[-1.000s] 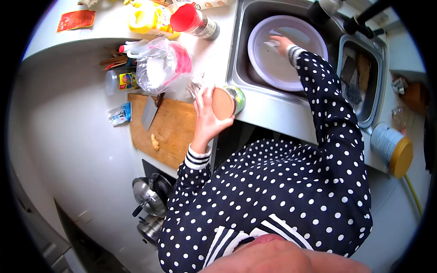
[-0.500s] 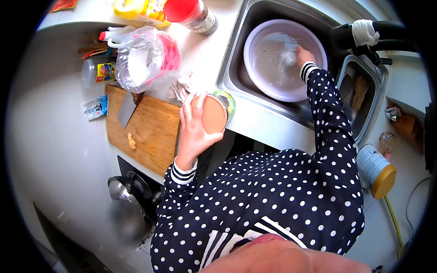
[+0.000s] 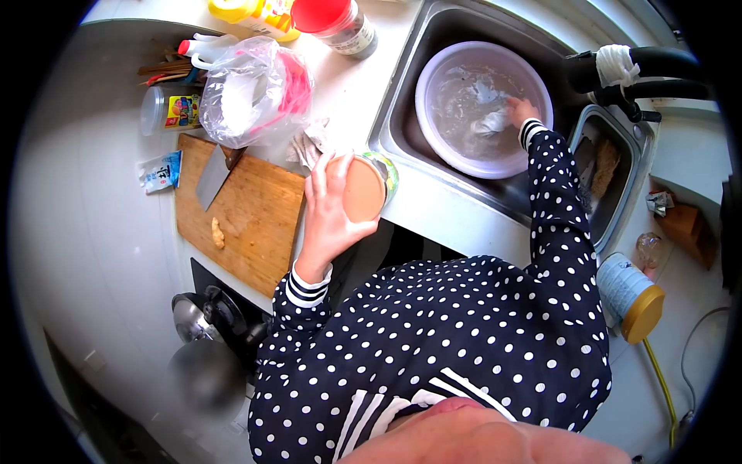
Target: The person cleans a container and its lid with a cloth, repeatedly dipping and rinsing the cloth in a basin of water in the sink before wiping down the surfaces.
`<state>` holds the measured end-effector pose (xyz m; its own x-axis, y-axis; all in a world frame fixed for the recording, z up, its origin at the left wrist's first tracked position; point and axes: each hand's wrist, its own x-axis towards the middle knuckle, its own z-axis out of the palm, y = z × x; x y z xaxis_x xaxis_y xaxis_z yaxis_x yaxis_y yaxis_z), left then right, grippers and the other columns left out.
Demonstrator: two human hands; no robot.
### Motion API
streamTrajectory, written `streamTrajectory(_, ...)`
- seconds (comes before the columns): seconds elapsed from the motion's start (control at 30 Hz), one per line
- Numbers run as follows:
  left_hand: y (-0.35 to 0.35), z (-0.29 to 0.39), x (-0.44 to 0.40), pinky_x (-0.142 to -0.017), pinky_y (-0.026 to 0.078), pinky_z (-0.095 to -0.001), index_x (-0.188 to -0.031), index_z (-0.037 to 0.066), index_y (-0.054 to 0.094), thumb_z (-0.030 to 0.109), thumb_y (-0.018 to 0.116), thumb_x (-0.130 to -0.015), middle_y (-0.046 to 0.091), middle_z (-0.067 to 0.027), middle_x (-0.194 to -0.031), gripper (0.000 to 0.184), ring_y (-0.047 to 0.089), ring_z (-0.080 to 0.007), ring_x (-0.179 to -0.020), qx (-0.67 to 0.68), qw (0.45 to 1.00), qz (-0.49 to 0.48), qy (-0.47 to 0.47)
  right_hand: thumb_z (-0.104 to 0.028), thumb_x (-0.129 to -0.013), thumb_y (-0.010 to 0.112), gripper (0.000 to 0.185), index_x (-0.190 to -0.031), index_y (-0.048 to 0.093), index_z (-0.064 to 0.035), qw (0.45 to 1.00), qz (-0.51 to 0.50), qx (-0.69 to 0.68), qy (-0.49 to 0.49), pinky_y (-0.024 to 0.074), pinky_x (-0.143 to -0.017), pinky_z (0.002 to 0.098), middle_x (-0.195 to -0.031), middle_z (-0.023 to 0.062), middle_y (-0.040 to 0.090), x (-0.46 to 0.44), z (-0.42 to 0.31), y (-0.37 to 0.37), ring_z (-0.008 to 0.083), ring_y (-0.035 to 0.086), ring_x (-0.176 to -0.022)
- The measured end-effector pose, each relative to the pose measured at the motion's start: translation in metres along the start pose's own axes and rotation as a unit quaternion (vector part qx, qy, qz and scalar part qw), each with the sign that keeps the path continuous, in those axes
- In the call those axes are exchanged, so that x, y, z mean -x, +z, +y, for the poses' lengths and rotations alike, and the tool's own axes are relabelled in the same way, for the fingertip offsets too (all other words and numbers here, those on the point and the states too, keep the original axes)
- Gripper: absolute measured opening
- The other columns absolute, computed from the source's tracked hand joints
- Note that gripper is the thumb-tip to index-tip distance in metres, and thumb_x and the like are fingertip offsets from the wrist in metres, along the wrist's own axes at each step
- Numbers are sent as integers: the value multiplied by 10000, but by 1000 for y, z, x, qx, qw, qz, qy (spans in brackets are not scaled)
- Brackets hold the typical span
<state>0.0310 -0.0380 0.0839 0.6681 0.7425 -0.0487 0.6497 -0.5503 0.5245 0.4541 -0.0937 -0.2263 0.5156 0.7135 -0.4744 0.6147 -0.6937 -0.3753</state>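
My left hand (image 3: 334,213) is wrapped round a jar (image 3: 364,192) with a flat orange-brown lid and a green label, at the counter edge beside the cutting board. In the sink (image 3: 390,127) sits a pale lilac basin (image 3: 424,124) of cloudy, rippling water. My right hand (image 3: 523,114) reaches over the basin's right side, its fingers closed at a wet white cloth (image 3: 491,122) that lies partly under the water. The fingertips are partly hidden by the cloth and water.
A wooden cutting board (image 3: 251,213) carries a cleaver (image 3: 214,182) and a piece of ginger (image 3: 218,232). Behind it stand a plastic bag (image 3: 251,93), a clear tub (image 3: 158,110) and a red-lidded jar (image 3: 340,27). A black faucet (image 3: 665,66) juts in at right. A gold-lidded can (image 3: 630,294) stands lower right.
The white cloth shows more clearly in the basin, and the water has shifted around it. My right hand has turned slightly. The left hand stays on the jar; the view has tilted a little.
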Motion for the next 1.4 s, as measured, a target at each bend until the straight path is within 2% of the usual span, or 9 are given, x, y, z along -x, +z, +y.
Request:
streamTrajectory(0.1, 1, 0, 0, -1007, 324, -484, -1361, 139, 370, 181, 765, -537, 317, -197, -1352, 915, 347, -417, -1200, 2, 1000, 2, -3, -523, -763, 636, 670, -1326, 483, -194, 990, -107, 92, -6, 346, -1019, 514, -1402, 137, 404, 14, -29, 26, 333, 291, -1342)
streamTrajectory(0.2, 0, 0, 1, -1012, 320, -481, -1362, 139, 368, 193, 768, -534, 312, -198, -1356, 921, 341, -413, -1213, 1, 1000, 1, -6, -497, -721, 688, 680, -1242, 554, -82, 954, -185, 229, -58, 459, -906, 428, -1176, 207, 577, 32, -60, 55, 317, 573, -1095)
streamTrajectory(0.37, 1, -2, 4, -1015, 328, -472, -1373, 137, 358, 210, 785, -544, 306, -184, -1374, 936, 337, -407, -1224, -10, 1000, 7, -1, -347, -755, 697, 393, -1005, 623, -53, 964, -181, -193, -16, 516, -681, 308, -849, 93, 631, 45, -56, 11, 177, 623, -806)
streamTrajectory(0.57, 0, -5, 7, -1061, 259, -485, -1394, 146, 336, 238, 818, -533, 263, -200, -1394, 991, 276, -413, -1269, 15, 1000, 12, 14, -207, -892, 582, 362, -1228, 487, -111, 711, -160, -683, 43, 515, -832, 425, -1084, 80, 572, 131, -87, -72, 213, 565, -988)
streamTrajectory(0.73, 2, -8, 10, -1079, 223, -503, -1400, 156, 334, 282, 848, -530, 239, -200, -1406, 1018, 233, -414, -1292, 12, 999, 23, 22, -161, -884, 621, 240, -1081, 529, -59, 621, -72, -780, 36, 553, -774, 318, -1013, 63, 561, 148, -89, -67, 184, 566, -898)
streamTrajectory(0.87, 2, -9, 17, -1079, 200, -499, -1401, 161, 335, 315, 837, -563, 238, -196, -1411, 989, 222, -399, -1303, -4, 999, 39, 21, 20, -870, 519, 277, -1132, 435, -20, 516, -104, -850, 35, 569, -774, 340, -1152, 211, 519, 146, -85, -68, 280, 580, -970)
streamTrajectory(1.0, -3, -7, 25, -1078, 208, -487, -1404, 156, 333, 322, 818, -611, 237, -197, -1427, 944, 232, -397, -1307, -11, 998, 55, 11, 71, -870, 424, 405, -1256, 400, -50, 623, -31, -782, 6, 537, -700, 299, -1197, 174, 523, 149, -87, -76, 242, 568, -957)
streamTrajectory(1.13, -7, -7, 28, -1073, 223, -475, -1406, 156, 334, 325, 796, -655, 249, -188, -1435, 897, 248, -383, -1308, -13, 997, 78, 24, -277, -970, 469, 268, -1085, 539, -46, 585, -58, -809, 7, 429, -566, 262, -837, 62, 514, 141, -82, -83, 137, 469, -685)
streamTrajectory(1.4, -7, -11, 33, -1078, 206, -461, -1396, 155, 361, 342, 774, -685, 263, -178, -1434, 843, 262, -370, -1307, -5, 995, 92, 48, -454, -973, 367, 368, -886, 411, -99, 602, 18, -790, 114, 299, -398, 231, -677, 26, 427, 164, -111, -117, 131, 400, -506)
